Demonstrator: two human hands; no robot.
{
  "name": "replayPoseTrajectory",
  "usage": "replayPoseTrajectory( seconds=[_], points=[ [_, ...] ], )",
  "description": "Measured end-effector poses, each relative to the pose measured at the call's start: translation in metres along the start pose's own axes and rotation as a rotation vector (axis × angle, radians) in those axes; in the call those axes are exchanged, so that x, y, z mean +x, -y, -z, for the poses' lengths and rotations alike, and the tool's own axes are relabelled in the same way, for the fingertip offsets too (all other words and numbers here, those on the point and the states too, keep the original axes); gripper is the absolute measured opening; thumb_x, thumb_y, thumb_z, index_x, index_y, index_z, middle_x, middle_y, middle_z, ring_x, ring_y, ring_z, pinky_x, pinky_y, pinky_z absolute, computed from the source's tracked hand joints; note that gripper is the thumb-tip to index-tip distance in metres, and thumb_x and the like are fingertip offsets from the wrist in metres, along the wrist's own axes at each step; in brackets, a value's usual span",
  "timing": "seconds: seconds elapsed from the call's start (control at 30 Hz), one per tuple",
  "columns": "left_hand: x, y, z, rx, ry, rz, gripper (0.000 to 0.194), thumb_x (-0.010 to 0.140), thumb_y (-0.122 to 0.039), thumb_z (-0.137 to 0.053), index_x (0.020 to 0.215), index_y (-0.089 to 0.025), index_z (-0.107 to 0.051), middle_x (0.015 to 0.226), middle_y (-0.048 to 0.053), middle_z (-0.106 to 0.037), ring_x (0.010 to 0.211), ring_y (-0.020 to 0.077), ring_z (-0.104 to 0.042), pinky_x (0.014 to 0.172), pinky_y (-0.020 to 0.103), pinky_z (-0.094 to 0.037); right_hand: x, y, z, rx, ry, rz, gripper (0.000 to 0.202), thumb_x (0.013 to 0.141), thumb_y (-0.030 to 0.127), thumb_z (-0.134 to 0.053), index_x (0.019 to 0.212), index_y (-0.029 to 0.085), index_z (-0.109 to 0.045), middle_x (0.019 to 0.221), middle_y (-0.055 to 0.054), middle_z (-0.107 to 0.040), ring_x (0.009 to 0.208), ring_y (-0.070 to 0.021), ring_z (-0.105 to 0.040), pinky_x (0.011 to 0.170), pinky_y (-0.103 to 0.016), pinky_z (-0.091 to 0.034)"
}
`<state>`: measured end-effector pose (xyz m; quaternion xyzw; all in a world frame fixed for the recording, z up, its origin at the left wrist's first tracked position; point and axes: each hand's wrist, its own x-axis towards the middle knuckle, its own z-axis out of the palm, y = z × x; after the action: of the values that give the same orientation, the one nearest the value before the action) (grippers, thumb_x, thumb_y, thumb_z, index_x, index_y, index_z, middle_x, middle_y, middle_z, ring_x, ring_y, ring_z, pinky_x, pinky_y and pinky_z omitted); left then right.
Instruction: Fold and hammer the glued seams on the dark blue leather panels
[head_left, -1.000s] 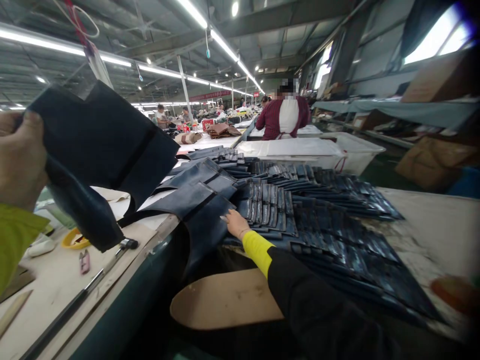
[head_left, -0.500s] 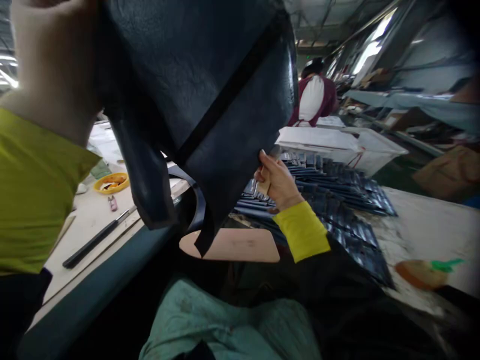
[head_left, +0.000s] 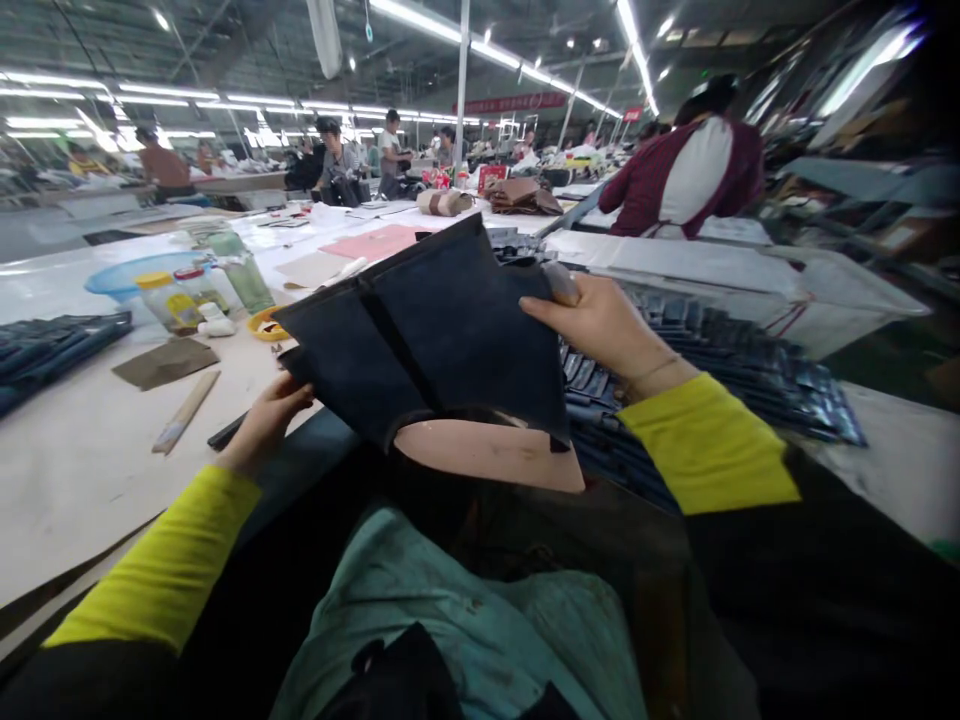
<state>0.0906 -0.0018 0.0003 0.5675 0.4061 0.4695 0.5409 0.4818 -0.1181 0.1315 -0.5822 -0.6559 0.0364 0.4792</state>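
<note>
A dark blue leather piece [head_left: 480,330] with a black strip across it and a curved cut-out at its lower edge is held up in front of me. My left hand [head_left: 271,412] is closed on its left corner, fingertips partly behind the leather. At the upper right edge, my right hand [head_left: 592,310] grips the same piece between thumb and fingers. A greyish rounded thing [head_left: 559,283] shows at the right fingers; I cannot make out what it is. Below the leather, a pale pink board [head_left: 487,455] with a rounded end juts over my lap.
Stacked dark blue leather pieces [head_left: 697,340] lie to the right, beside a white bin [head_left: 840,290]. On the left table are jars [head_left: 169,305], a yellow dish [head_left: 264,323], a wooden strip [head_left: 186,412] and a black-handled tool [head_left: 225,432]. A person in maroon [head_left: 739,175] stands beyond.
The leather piece has come down from high in front of me and turned flatter. My left hand has dropped from the upper left to its lower left corner. The view has tilted up.
</note>
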Motion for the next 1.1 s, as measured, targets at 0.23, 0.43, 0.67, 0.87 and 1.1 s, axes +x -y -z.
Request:
replayPoseTrajectory(
  seconds=[0.23,0.43,0.67,0.87,1.1],
  points=[
    [-0.009,0.033,0.000,0.008,0.024,0.079,0.056,0.059,-0.035,-0.078,0.110,-0.020,-0.059,0.114,0.007,-0.061,0.087,0.0185,-0.059,0.070,0.027,-0.048,0.002,0.019,-0.006,-0.235,0.144,-0.004,0.024,0.075,0.036,-0.059,0.066,0.015,-0.053,0.060,0.002,-0.046,0.059,-0.0125,-0.042,0.056,-0.025,-0.030],
    [-0.013,0.070,-0.029,0.010,0.094,0.277,0.056,0.049,-0.022,-0.079,0.102,-0.019,-0.060,0.103,0.008,-0.064,0.083,0.0205,-0.060,0.066,0.028,-0.049,-0.015,0.016,0.001,-0.350,0.254,0.013,0.024,0.077,0.038,-0.053,0.067,0.016,-0.056,0.060,0.002,-0.050,0.060,-0.0140,-0.047,0.056,-0.024,-0.030],
    [-0.034,0.105,-0.092,0.094,0.341,0.487,0.060,0.050,-0.012,-0.070,0.109,-0.014,-0.057,0.089,0.005,-0.066,0.069,0.0167,-0.060,0.065,0.028,-0.048,-0.032,-0.003,0.023,-0.584,0.446,-0.171,0.029,0.078,0.044,-0.050,0.069,0.019,-0.061,0.063,-0.001,-0.058,0.064,-0.0183,-0.055,0.057,-0.025,-0.034],
    [-0.039,0.098,-0.094,-0.063,0.408,0.453,0.066,0.062,-0.019,-0.069,0.124,-0.027,-0.050,0.129,0.004,-0.052,0.100,0.0202,-0.058,0.075,0.026,-0.049,-0.104,-0.075,0.037,-0.541,0.397,-0.444,0.039,0.082,0.052,-0.043,0.071,0.019,-0.062,0.071,-0.005,-0.064,0.071,-0.0209,-0.059,0.062,-0.027,-0.039],
    [-0.038,0.089,-0.097,-0.041,0.317,0.529,0.052,0.075,-0.043,-0.063,0.124,-0.030,-0.050,0.132,0.004,-0.050,0.112,0.0209,-0.053,0.073,0.023,-0.048,-0.182,-0.116,0.018,-0.199,0.312,-0.571,0.034,0.082,0.046,-0.047,0.095,0.020,-0.065,0.091,-0.005,-0.067,0.088,-0.0233,-0.060,0.081,-0.031,-0.042]
  ],
)
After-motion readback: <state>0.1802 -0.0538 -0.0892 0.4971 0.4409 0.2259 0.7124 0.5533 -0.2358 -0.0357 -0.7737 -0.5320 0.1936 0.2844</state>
